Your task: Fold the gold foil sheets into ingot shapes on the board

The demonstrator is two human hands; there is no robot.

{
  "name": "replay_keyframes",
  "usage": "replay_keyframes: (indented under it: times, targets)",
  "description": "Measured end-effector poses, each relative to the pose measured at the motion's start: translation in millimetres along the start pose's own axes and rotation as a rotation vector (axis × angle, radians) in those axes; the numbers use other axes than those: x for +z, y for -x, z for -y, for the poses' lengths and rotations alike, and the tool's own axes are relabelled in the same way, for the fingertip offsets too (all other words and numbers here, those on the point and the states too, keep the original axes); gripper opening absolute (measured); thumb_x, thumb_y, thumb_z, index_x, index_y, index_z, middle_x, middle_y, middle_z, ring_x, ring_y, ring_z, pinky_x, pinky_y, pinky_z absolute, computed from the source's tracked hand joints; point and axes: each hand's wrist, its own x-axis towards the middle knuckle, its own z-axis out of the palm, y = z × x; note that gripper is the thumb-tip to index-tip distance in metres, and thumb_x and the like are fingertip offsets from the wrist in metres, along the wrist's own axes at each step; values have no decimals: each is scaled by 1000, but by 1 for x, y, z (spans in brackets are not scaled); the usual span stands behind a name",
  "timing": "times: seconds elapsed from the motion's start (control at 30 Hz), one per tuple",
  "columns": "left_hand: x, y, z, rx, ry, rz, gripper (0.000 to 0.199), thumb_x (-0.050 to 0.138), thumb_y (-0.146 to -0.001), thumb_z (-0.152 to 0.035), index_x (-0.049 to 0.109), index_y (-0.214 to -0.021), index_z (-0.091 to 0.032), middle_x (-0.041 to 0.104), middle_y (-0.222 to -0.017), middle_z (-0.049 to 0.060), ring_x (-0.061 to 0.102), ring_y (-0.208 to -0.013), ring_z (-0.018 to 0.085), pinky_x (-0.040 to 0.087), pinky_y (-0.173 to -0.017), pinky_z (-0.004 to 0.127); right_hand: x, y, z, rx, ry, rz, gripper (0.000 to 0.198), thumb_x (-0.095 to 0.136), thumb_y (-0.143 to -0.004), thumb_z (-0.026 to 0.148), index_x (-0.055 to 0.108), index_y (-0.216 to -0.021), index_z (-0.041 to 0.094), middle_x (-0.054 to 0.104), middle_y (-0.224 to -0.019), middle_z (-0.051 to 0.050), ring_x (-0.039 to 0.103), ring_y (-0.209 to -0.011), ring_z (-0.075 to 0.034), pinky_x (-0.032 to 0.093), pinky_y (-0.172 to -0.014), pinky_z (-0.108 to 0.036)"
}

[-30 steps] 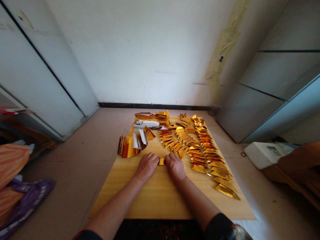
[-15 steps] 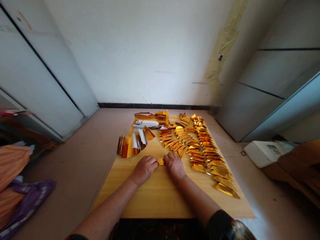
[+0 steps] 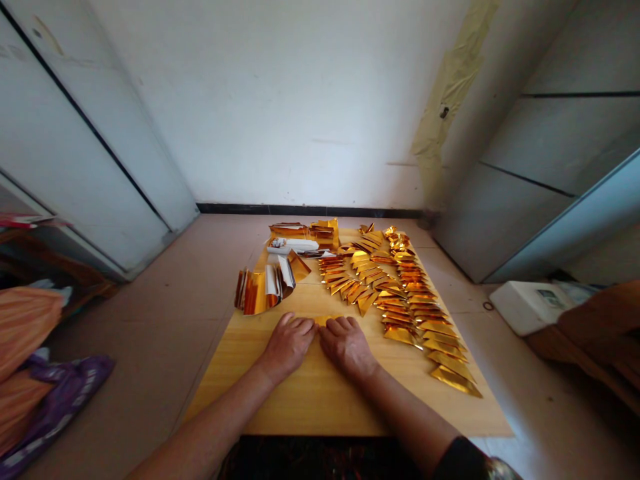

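My left hand (image 3: 290,342) and my right hand (image 3: 347,343) meet near the middle of the wooden table (image 3: 300,407). Between their curled fingers is a small piece of gold foil paper (image 3: 323,321), mostly covered by the fingertips. Both hands are closed on it, low over the tabletop. Rows of folded gold paper pieces (image 3: 405,300) lie to the right of my right hand. Beyond my left hand stands a fanned stack of gold and white sheets (image 3: 257,293).
At the table's far side are more gold sheets (image 3: 305,230) and a white tray-like item (image 3: 295,246). A white box (image 3: 527,307) sits on the floor at right. Orange and purple bags (image 3: 65,393) lie at left. A wall (image 3: 300,120) rises behind the table.
My right hand has moved slightly left, closer to my left hand. Less of the gold paper shows between them. The view has shifted a little.
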Motion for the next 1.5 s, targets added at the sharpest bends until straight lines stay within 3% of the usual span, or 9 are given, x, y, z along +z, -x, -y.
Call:
replay_keyframes:
  times: [0.1, 0.33, 0.9, 1.17, 1.3, 1.4, 1.5]
  targets:
    - [0, 2, -1, -17, -3, -14, 23, 44, -91, -17, 61, -106, -22, 65, -99, 6, 59, -93, 16, 35, -95, 39, 3, 3, 6, 25, 7, -19, 18, 45, -93, 27, 60, -101, 21, 60, -91, -5, 49, -88, -19, 31, -74, -32]
    - [-2, 4, -2, -29, -5, -11, 26, 45, -90, -14, 61, -109, -23, 66, -106, 5, 61, -96, 18, 38, -92, 39, 0, 9, -2, 35, 39, 34, 18, 43, -94, 21, 60, -91, 20, 61, -93, -5, 48, -87, -19, 32, -73, -31]
    - [-3, 18, 15, 51, -32, 37, 41, 42, -88, -10, 57, -122, -26, 60, -127, 6, 53, -118, 18, 40, -94, 35, 0, 25, -16, 131, 31, 51, 16, 46, -92, 16, 62, -93, 18, 61, -100, -7, 48, -92, -20, 35, -81, -31]
    - [-8, 4, 7, -33, 47, 0, 23, 51, -85, -18, 67, -101, -23, 67, -112, 3, 59, -104, 19, 42, -87, 35, -5, 19, -13, 227, 2, 41, 16, 46, -90, 15, 62, -87, 18, 60, -96, -7, 50, -88, -18, 38, -78, -29]
    - [-1, -5, 3, -117, 77, -70, 13, 54, -85, -19, 65, -79, -20, 70, -94, 4, 60, -89, 18, 43, -79, 33, -15, 7, -11, 287, -74, -27, 15, 50, -89, 25, 60, -100, 20, 59, -105, -7, 50, -96, -19, 39, -79, -28]
    - [4, -7, 2, -136, 119, -127, 9, 58, -81, -16, 63, -75, -20, 68, -91, 3, 59, -86, 18, 44, -76, 32, -17, 3, -10, 305, -89, -11, 25, 61, -82, 32, 58, -105, 21, 59, -106, -6, 49, -99, -22, 39, -78, -30]
    - [8, -5, 3, -155, 165, -186, 7, 59, -80, -15, 63, -78, -20, 67, -96, 4, 59, -89, 18, 45, -78, 33, -14, 3, -9, 316, -83, 8, 20, 63, -80, 31, 59, -97, 22, 60, -102, -5, 50, -96, -23, 37, -76, -31]
